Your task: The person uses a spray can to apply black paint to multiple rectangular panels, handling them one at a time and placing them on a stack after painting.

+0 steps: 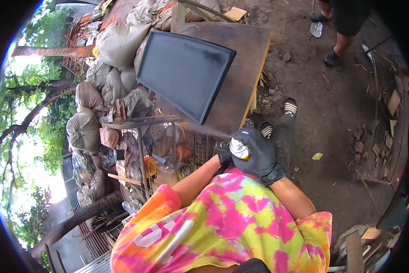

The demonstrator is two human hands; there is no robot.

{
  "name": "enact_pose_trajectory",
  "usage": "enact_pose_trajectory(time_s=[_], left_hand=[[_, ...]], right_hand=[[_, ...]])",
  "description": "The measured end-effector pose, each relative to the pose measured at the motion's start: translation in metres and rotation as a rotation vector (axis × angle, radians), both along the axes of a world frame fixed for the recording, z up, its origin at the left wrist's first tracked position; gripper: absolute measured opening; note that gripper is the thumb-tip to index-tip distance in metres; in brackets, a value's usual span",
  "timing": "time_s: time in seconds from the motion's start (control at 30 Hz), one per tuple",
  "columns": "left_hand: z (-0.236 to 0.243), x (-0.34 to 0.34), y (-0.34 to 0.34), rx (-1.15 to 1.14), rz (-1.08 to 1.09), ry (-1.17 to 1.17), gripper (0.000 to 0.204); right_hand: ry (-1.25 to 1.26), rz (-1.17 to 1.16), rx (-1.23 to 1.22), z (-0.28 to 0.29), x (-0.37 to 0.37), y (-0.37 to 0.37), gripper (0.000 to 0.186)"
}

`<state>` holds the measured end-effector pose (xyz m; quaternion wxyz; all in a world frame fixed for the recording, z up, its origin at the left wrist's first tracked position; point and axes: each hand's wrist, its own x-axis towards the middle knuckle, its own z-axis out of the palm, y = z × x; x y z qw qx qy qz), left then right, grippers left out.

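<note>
My right hand [261, 157], in a black glove, is closed around a spray can [239, 149] with a white top, held close to my body. A faint pale mist drifts from the can toward the table. My left hand [225, 157], also gloved in black, is close beside the can at its left; its fingers are mostly hidden. Ahead of both hands, a shallow dark grey tray [181, 73] with a raised black rim lies at a slant. Under it is a brown board tabletop [245, 59]. Neither hand touches the tray.
Filled sacks [120, 45] are piled left of the table. Below them, a metal-framed rack [141, 154] holds assorted clutter. A person's legs [343, 27] stand at the far right. Broken wood pieces [393, 102] lie on the dirt ground [323, 109] at the right.
</note>
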<state>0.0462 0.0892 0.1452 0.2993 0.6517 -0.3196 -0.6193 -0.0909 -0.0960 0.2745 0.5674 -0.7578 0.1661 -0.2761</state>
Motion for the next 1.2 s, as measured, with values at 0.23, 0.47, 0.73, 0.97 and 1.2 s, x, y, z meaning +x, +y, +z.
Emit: enact_pose_trajectory(time_s=[0.23, 0.47, 0.73, 0.97, 1.2], left_hand=[[-0.005, 0.051, 0.054, 0.032, -0.066, -0.485, 0.038], [-0.05, 0.085, 0.08, 0.155, 0.841, 0.582, 0.049], [-0.053, 0.066, 0.047, -0.177, -0.311, -0.497, 0.045], [-0.08, 0.056, 0.027, -0.205, 0.469, 0.2, 0.052], [-0.113, 0.073, 0.01, 0.045, 0.706, 0.466, 0.047]], right_hand=[[-0.058, -0.127, -0.009, -0.005, 0.008, -0.033, 0.057], [-0.184, -0.605, 0.098, -0.01, 0.033, -0.132, 0.06], [-0.053, -0.53, -0.001, 0.0, 0.025, -0.106, 0.064], [-0.022, -0.466, -0.045, -0.006, 0.024, -0.094, 0.065], [0.028, -0.494, -0.057, -0.008, 0.025, -0.092, 0.063]])
